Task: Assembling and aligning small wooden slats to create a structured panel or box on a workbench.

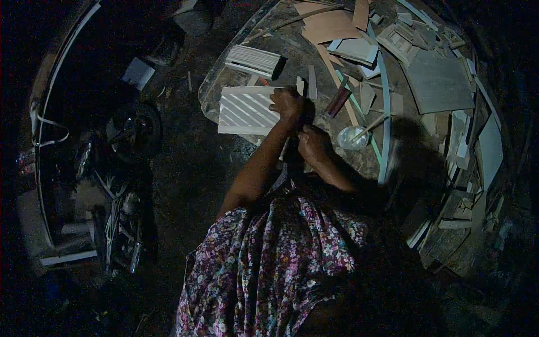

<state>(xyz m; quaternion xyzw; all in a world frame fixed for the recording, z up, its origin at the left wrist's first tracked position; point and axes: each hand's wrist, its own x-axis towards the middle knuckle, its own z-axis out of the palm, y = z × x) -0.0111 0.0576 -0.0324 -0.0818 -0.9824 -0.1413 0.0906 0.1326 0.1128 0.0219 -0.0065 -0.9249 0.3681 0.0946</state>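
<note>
My left hand [287,104] is curled at the right end of a pale panel [242,108], my right hand [314,145] bunched just nearer me; what either pinches, I cannot tell. The panel lies left of both, nearer my left, long side running sideways, with flat diagonal strips. Beyond sits a ribbed stack [252,59]; rightward, a round bowl [347,139].

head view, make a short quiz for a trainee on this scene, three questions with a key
1. True or false: the bowl stands to the right of the striped panel.
2. Multiple choice: which of these is nearest the left hand? A, the bowl; B, the stack of strips; C, the striped panel.
3. Fill in the missing word: a ____ reaches over the bowl's rim.

Key: 1, true; 2, C; 3, stick.
</note>
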